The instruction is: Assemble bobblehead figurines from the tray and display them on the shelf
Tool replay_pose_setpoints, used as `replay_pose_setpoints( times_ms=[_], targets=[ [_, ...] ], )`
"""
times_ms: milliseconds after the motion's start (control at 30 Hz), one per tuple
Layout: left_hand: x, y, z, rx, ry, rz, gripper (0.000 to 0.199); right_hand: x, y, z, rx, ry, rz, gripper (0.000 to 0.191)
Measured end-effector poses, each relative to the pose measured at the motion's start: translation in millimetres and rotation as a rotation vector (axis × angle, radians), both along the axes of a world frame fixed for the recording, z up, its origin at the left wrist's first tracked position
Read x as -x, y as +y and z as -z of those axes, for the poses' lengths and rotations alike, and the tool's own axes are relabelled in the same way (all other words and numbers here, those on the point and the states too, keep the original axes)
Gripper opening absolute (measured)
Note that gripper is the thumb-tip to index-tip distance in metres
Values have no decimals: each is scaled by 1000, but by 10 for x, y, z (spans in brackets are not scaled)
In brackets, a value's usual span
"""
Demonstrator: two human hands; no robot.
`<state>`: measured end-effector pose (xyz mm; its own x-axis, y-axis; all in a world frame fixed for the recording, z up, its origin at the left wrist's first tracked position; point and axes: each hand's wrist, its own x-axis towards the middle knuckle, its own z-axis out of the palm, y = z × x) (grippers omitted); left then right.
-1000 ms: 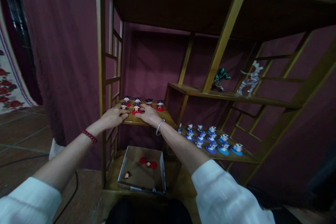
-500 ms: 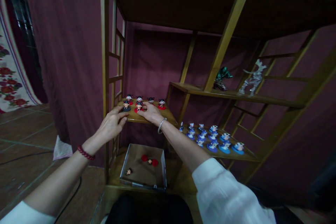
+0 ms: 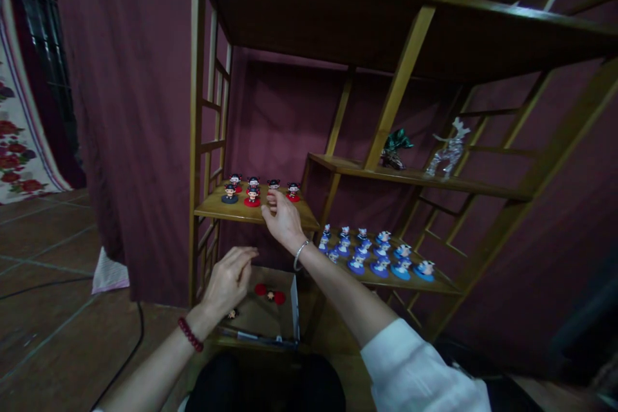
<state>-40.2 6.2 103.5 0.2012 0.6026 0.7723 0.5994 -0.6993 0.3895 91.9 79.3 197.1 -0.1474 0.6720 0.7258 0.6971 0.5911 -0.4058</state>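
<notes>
Several small figurines with black hair stand in two rows on the left wooden shelf (image 3: 217, 209). In the front row are a figurine on a dark base (image 3: 230, 194) and a figurine on a red base (image 3: 252, 197). My right hand (image 3: 284, 217) hovers at the shelf's front edge, just right of the red-based one, fingers apart and holding nothing. Lower down, my left hand (image 3: 229, 280) hangs over the cardboard box (image 3: 295, 309), its fingers extended and no object visible in it. Inside the box lie a figurine (image 3: 271, 296) between red discs and another small figurine (image 3: 232, 313).
To the right, several blue and purple figurines (image 3: 357, 262) stand on a lower shelf. Above them are a green ornament (image 3: 396, 148) and a clear deer ornament (image 3: 449, 149). A wooden upright (image 3: 400, 87) divides the rack. A black cable (image 3: 140, 335) runs along the floor.
My left hand has left the dark-based figurine and dropped down over the box. My right hand has let go of the red-based figurine and drawn slightly right.
</notes>
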Motion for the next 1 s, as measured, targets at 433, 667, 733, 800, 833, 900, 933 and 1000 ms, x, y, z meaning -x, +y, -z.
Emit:
replay_pose_setpoints(
  times_ms=[433,667,733,800,833,900,933,1000],
  targets=[
    [-471,24,591,332,-56,114,31,-103,-373,240,-183,-90,-39,32],
    [-538,54,584,337,-50,102,33,-136,-403,311,-221,-111,-94,34],
    [-546,59,602,353,-45,90,34,-142,-422,342,-227,-122,-107,35],
    [-556,60,636,376,-38,93,34,-145,-447,382,-235,-132,-116,36],
    [-561,60,656,386,-38,90,33,-146,-461,404,-238,-134,-117,37],
    [-573,63,697,404,-32,79,31,-148,-491,448,-240,-139,-116,38],
    [-579,65,719,411,-25,70,30,-148,-507,469,-238,-144,-114,38],
    [-590,71,768,419,0,46,29,-148,-540,511,-229,-152,-111,37]
  ],
)
